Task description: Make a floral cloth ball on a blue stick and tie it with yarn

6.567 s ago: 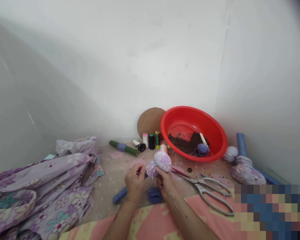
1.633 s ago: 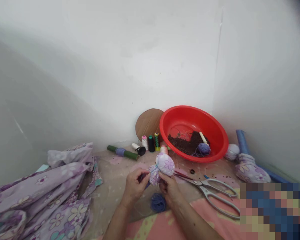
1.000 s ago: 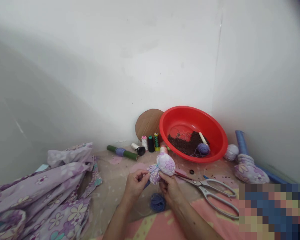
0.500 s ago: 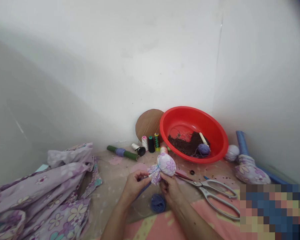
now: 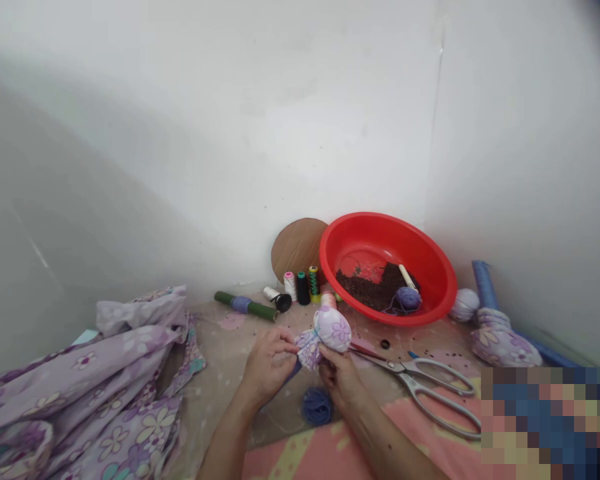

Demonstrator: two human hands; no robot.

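A small floral fabric bundle point(image 5: 336, 329) has a round stuffed end, a neck tied with blue yarn and a frilled loose end. My right hand point(image 5: 344, 379) grips it from below near the neck, with the thumb on the fabric. At the frill's left edge is my left hand point(image 5: 270, 363), its fingers bent and the tips close together; whatever lies between them is hidden. A dark blue strip shows beneath the left fingers. Below the bundle, between my wrists, a ball of blue yarn point(image 5: 317, 406) rests on the covered surface.
Large scissors point(image 5: 405, 368) lie to the right. Behind them a red basin point(image 5: 387, 313) holds dark crumbly material and purple yarn. Thread spools point(image 5: 303, 289), a wrapped green stick point(image 5: 260, 310) and a cardboard disc point(image 5: 297, 247) are near the wall. Floral cloth point(image 5: 130, 363) is heaped at left.
My left hand has shifted slightly left along the frill, its fingers lifted and curled differently from the earlier pinch. My right hand and the bundle have hardly moved.
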